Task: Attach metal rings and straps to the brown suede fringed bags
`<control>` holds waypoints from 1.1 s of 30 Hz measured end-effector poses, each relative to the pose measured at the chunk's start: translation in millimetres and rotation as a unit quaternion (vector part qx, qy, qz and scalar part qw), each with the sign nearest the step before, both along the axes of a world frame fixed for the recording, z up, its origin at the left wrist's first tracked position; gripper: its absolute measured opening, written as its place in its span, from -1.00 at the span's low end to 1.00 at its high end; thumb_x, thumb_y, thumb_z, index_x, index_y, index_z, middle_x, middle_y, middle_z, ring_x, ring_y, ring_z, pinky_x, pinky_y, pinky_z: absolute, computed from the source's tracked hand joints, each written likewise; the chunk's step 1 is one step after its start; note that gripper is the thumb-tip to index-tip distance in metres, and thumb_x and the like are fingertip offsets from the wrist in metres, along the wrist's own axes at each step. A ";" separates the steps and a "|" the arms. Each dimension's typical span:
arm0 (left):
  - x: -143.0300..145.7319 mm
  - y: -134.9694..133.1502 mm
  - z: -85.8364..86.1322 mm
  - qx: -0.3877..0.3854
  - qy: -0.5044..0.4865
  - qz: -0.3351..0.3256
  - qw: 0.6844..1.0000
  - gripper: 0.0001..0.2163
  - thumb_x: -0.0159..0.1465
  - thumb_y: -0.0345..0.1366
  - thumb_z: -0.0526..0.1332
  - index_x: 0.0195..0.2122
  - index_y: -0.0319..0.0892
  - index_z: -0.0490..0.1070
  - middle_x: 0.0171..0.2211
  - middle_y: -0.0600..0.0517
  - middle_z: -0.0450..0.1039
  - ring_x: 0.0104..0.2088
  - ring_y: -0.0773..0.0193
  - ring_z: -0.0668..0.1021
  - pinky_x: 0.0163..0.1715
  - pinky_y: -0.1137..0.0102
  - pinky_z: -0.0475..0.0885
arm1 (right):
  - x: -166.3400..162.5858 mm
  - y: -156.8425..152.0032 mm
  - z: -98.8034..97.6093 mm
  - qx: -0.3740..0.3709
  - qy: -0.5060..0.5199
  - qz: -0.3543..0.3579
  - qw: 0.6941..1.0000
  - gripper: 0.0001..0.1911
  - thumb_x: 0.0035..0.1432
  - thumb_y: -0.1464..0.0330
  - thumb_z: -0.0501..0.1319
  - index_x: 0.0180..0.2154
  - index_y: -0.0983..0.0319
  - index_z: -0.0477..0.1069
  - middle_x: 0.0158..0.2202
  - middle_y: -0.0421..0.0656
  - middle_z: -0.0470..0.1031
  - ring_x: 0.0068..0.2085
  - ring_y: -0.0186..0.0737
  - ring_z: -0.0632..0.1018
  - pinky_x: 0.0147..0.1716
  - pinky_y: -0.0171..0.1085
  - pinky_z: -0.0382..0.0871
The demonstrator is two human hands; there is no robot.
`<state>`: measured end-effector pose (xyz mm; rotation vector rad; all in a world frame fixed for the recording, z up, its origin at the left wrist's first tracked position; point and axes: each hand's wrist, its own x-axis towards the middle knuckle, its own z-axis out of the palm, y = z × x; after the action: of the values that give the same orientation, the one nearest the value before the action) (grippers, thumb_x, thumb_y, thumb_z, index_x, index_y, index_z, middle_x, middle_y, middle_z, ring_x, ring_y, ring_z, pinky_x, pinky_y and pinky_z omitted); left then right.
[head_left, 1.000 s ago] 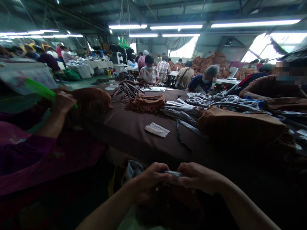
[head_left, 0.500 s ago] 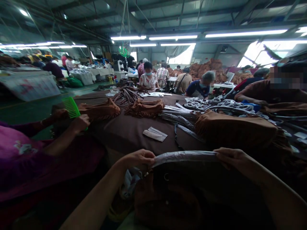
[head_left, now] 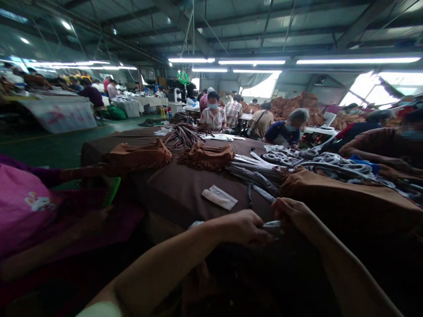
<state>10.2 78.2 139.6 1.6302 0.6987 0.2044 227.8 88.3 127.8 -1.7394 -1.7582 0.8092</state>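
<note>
My left hand (head_left: 246, 226) and my right hand (head_left: 292, 211) meet low at the near edge of the brown-covered table (head_left: 178, 189). Both pinch a grey plastic-wrapped strap (head_left: 272, 226) between them, only a short piece of it showing. Below my hands lies dark brown material, too dim to make out. A small white packet (head_left: 220, 197) lies flat on the table just beyond my left hand.
A person in a pink top sits at my left, holding a green comb (head_left: 111, 190) by a brown fringed piece (head_left: 139, 155). More fringed pieces, wrapped straps (head_left: 254, 169) and a tan heap (head_left: 340, 198) cover the table. Other workers sit around it and at far tables.
My hands held the wrapped strap stretched wide half a second ago; now they have come together with only a short piece between them. The neighbour's green comb moved down.
</note>
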 end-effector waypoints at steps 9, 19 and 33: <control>-23.4 6.1 -57.6 0.009 0.083 0.082 0.993 -0.73 0.13 -0.08 0.21 -0.41 -0.21 0.50 -0.63 0.14 0.32 -0.64 0.41 0.33 -0.64 0.50 0.11 | 7.9 136.0 -78.1 0.063 -0.252 -0.067 0.963 -0.72 0.18 0.29 0.09 -0.19 0.30 0.48 -0.16 0.06 0.50 -0.10 -0.03 0.48 -0.14 -0.17 0.27; -28.6 -4.4 -62.9 0.028 0.148 0.075 0.986 -0.74 0.11 -0.05 0.21 -0.43 -0.14 0.51 -0.59 0.12 0.41 -0.63 0.36 0.36 -0.66 0.48 0.09 | 37.6 156.7 -94.3 0.056 -0.327 -0.029 0.943 -0.79 0.15 0.29 0.19 -0.23 0.22 0.53 -0.19 -0.04 0.52 -0.14 -0.08 0.52 -0.15 -0.22 0.29; -30.9 -4.0 -63.9 0.024 0.009 0.110 0.994 -0.68 0.19 -0.05 0.14 -0.45 -0.26 0.40 -0.63 0.15 0.27 -0.62 0.44 0.26 -0.64 0.51 0.06 | 11.4 4.9 -41.2 0.112 -0.173 0.069 0.976 -0.77 0.23 0.23 0.12 -0.28 0.18 0.51 -0.23 -0.14 0.56 -0.21 -0.19 0.54 -0.17 -0.27 0.36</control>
<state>-20.7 74.2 75.6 1.6008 0.8928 0.3684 239.2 93.1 86.6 -1.6939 -2.1258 0.3545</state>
